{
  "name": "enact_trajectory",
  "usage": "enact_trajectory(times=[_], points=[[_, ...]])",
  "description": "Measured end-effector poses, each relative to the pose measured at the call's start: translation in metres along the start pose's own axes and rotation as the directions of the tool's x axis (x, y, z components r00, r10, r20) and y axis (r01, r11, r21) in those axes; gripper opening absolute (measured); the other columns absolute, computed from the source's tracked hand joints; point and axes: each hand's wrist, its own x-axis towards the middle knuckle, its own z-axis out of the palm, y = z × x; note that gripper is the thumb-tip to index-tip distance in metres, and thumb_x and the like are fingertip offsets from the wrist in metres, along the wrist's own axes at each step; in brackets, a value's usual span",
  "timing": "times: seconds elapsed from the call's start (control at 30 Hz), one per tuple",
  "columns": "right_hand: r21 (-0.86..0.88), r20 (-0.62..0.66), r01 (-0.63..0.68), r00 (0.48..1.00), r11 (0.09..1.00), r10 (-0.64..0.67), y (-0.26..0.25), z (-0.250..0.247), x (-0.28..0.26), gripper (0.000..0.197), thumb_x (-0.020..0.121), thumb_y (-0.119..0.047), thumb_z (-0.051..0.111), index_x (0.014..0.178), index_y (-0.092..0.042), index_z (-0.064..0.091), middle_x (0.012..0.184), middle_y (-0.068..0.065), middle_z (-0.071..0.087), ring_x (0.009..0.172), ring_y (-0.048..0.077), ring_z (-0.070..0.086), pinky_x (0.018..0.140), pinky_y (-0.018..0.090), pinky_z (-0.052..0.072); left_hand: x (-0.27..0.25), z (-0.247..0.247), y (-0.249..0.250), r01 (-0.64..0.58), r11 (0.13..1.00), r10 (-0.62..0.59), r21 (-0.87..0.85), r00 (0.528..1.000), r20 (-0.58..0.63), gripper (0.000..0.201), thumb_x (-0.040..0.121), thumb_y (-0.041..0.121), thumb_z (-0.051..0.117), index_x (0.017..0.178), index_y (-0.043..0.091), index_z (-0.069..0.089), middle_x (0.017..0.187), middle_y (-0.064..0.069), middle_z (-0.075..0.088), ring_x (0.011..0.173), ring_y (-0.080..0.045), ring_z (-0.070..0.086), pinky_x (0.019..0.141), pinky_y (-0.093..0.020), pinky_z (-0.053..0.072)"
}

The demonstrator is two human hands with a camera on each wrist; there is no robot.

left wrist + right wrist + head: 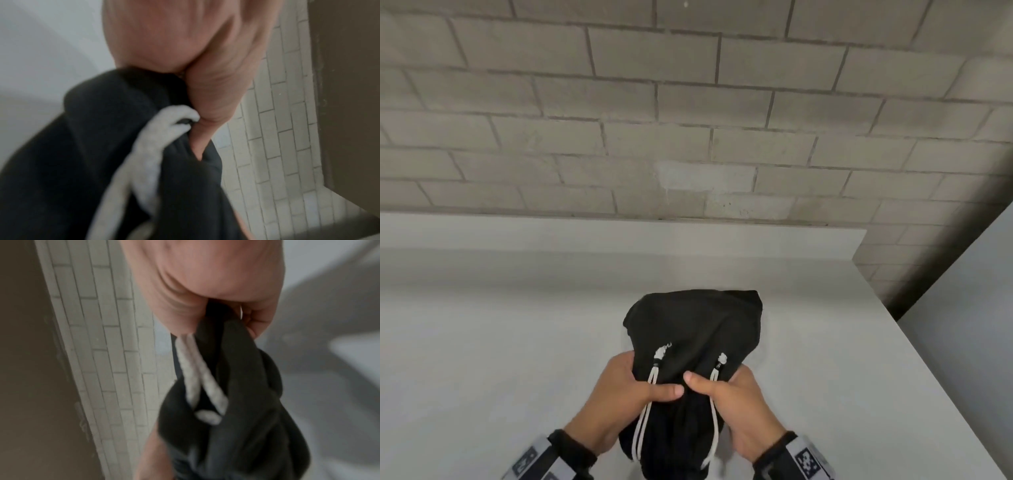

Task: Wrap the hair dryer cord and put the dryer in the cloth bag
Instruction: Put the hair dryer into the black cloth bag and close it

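Head view, left to right. Left hand (619,394) at about 7 o'clock of the black cloth bag (695,329): fingers curled under the gathered cloth, thumb pressed flat across the top, holding the bag's neck. Left pair of white drawstrings (645,411) running from under that thumb toward 6 o'clock, knotted end lying on the cloth at 12 o'clock of the thumb. Bulging body of the bag resting on the white desk (482,342), toward 12 o'clock from both hands; contents hidden, hair dryer and cord not visible. Right drawstring (715,411) just beside the right thumb. Right hand (736,404) at about 5 o'clock of the bag: fingers wrapped round the gathered cloth, thumb tip close to the left thumb tip; touching or not, cannot tell. Grey brick wall (688,102) behind the desk at 12 o'clock.

Wrist views, blurred: left fingers (216,97) closed on dark cloth and white string; right fingers (257,321) pinching a fold of the same cloth.
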Motion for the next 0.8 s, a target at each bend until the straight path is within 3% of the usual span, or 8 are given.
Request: enact_trajectory(times=[0.23,0.37,0.57,0.73,0.8], points=[[0.018,0.043,0.045,0.998,0.999,-0.046,-0.023,0.076,0.093,0.036,0.074,-0.007,0.083,0.107,-0.012,0.071,0.099,0.001,0.077,0.092,0.016,0.074,0.085,0.035,0.059,0.056,-0.081,0.032,-0.075,0.996,0.082,0.046,0.981,-0.174,0.037,0.066,-0.008,0.083,0.098,0.007,0.073,0.089,-0.007,0.078,0.083,-0.022,0.076,0.072,-0.031,0.058],[0.008,0.058,0.024,0.998,1.000,-0.024,-0.024,0.106,0.134,0.035,0.073,-0.006,0.083,0.105,-0.012,0.071,0.100,0.003,0.077,0.089,0.015,0.074,0.074,0.026,0.058,0.089,-0.115,0.030,-0.066,0.996,0.077,0.057,0.972,-0.220,0.040,0.062,-0.007,0.085,0.098,0.007,0.073,0.089,-0.007,0.078,0.086,-0.025,0.075,0.077,-0.035,0.059],[-0.008,0.022,-0.018,1.000,1.000,0.018,-0.023,0.129,0.167,0.037,0.074,-0.005,0.082,0.108,-0.009,0.067,0.095,0.001,0.073,0.085,0.014,0.070,0.067,0.023,0.056,0.122,-0.143,0.016,-0.064,0.996,0.079,0.061,0.956,-0.283,0.044,0.059,-0.005,0.088,0.098,0.008,0.073,0.090,-0.006,0.078,0.087,-0.024,0.074,0.079,-0.037,0.059],[-0.074,-0.066,-0.058,0.996,0.996,0.053,-0.016,0.135,0.196,0.046,0.072,-0.007,0.083,0.113,-0.004,0.063,0.109,0.011,0.072,0.096,0.026,0.069,0.089,0.042,0.057,0.145,-0.151,0.001,-0.048,0.995,0.074,0.087,0.945,-0.319,0.050,0.056,0.006,0.093,0.101,0.012,0.072,0.095,-0.006,0.077,0.092,-0.024,0.072,0.086,-0.044,0.058],[-0.108,-0.099,-0.064,0.994,0.992,0.053,-0.015,0.137,0.204,0.048,0.069,-0.010,0.085,0.112,-0.004,0.063,0.109,0.013,0.071,0.096,0.028,0.069,0.091,0.045,0.056,0.152,-0.153,-0.006,-0.050,0.993,0.086,0.110,0.932,-0.351,0.048,0.057,0.010,0.094,0.100,0.013,0.072,0.095,-0.005,0.076,0.091,-0.024,0.072,0.087,-0.045,0.058]])
